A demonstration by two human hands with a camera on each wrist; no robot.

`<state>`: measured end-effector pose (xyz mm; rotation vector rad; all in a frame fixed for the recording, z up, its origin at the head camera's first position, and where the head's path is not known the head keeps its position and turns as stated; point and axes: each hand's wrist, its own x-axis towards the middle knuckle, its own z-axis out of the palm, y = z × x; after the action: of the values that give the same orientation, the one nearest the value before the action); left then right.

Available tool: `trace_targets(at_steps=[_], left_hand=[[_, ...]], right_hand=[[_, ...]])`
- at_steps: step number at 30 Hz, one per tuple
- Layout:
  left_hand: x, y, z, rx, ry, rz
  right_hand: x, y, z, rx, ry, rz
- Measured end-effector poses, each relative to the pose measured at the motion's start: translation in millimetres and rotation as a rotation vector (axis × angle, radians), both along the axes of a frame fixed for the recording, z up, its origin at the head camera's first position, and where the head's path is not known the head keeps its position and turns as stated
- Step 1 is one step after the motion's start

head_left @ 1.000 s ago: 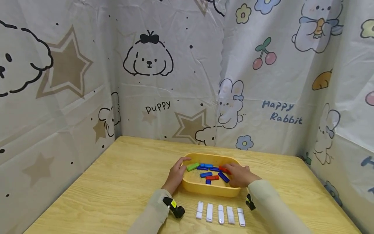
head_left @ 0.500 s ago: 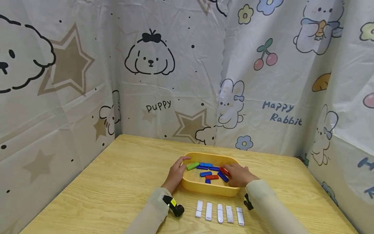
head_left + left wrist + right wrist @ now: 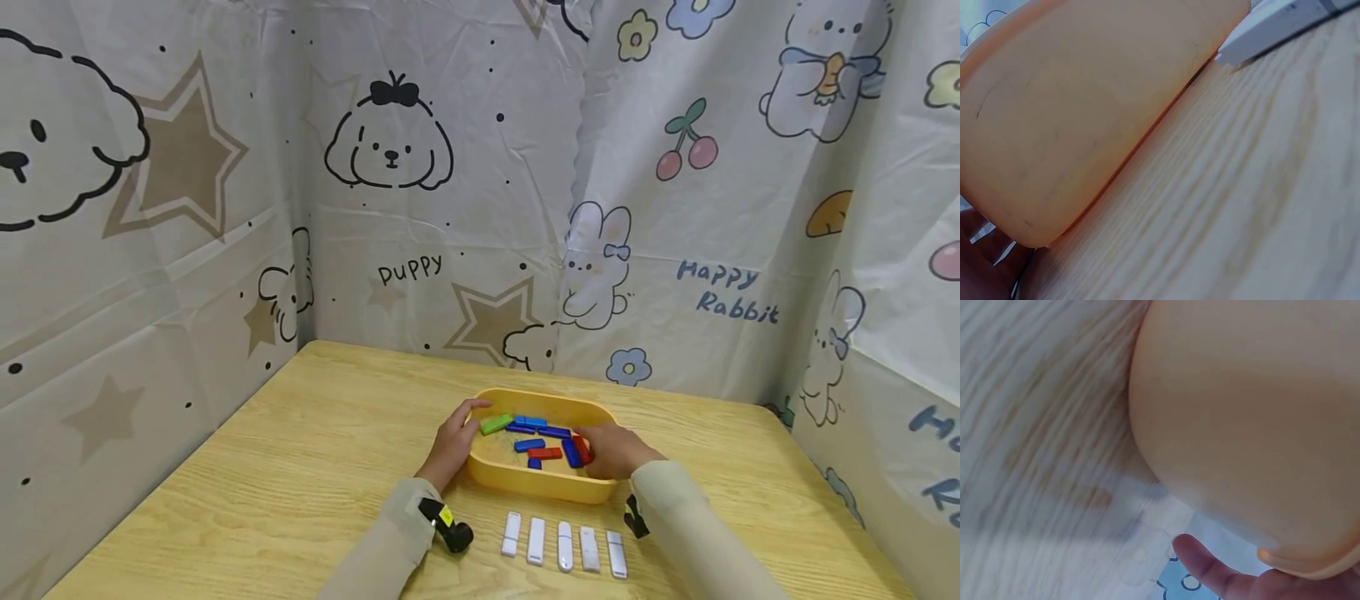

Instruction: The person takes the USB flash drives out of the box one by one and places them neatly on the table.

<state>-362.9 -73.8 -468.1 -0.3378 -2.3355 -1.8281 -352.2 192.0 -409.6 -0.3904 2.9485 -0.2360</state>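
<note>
Your right hand (image 3: 613, 451) reaches over the right rim of the oval yellow plastic tray (image 3: 534, 486), fingertips closing on a small red plastic block (image 3: 582, 449) inside; your left hand (image 3: 451, 442) curls over the left rim, steadying it. Judged by looks, the block is light, rigid and smooth, so pinch its long sides.

Your tray (image 3: 551, 485) sits on the tabletop (image 3: 300, 467), toward its far middle, with a heap of small blocks (image 3: 542, 439) inside. Your left hand (image 3: 450, 442) lies at the tray's left rim; your right hand (image 3: 611, 450) reaches over its right rim, fingers (image 3: 588, 446) among the blocks. A row of five sticks (image 3: 562, 546) lies side by side on the tabletop, just in front of the tray, between your forearms. Curtains (image 3: 480, 192) stand behind and to both sides of the tabletop.
</note>
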Motion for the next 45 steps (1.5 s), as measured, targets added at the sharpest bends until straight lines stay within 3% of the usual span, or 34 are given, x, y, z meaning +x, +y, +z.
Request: trace_targets(at_steps=[6, 23, 30, 40, 45], left_hand=[[0.5, 0.6, 0.3, -0.002, -0.009, 0.002], [0.9, -0.7, -0.7, 0.01, -0.018, 0.001], [2.1, -0.7, -0.1, 0.012, -0.029, -0.003], [2.5, -0.9, 3.3, 0.01, -0.036, 0.0], [1.2, -0.4, 2.3, 0.011, -0.035, -0.003]], right_hand=[[1.3, -1.4, -1.3, 0.029, -0.009, -0.012], [3.4, -1.7, 1.0, -0.046, -0.04, -0.053], [3.3, -0.3, -1.5, -0.094, -0.013, -0.036], [0.3, 7.6, -10.8, -0.382, 0.041, -0.062], [4.0, 11.8, -11.4, -0.472, 0.087, -0.059]])
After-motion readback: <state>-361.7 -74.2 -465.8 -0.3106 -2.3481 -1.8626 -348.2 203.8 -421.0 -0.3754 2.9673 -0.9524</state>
